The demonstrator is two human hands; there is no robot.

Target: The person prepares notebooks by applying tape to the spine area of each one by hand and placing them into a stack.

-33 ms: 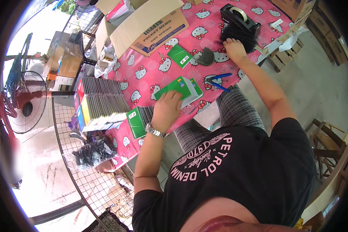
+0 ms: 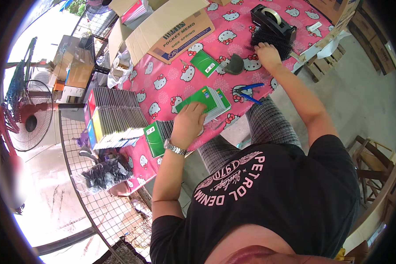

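Two hands: left (image 2: 188,125) on glossy green notebooks (image 2: 207,102), right (image 2: 267,53) in bristly black coils (image 2: 273,43).

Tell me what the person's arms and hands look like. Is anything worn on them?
Both arms are bare from the short black sleeves of a T-shirt down to the hands. The left hand has a silver metal watch on its wrist. The right hand wears nothing: no glove and no watch. No rings can be made out on either hand.
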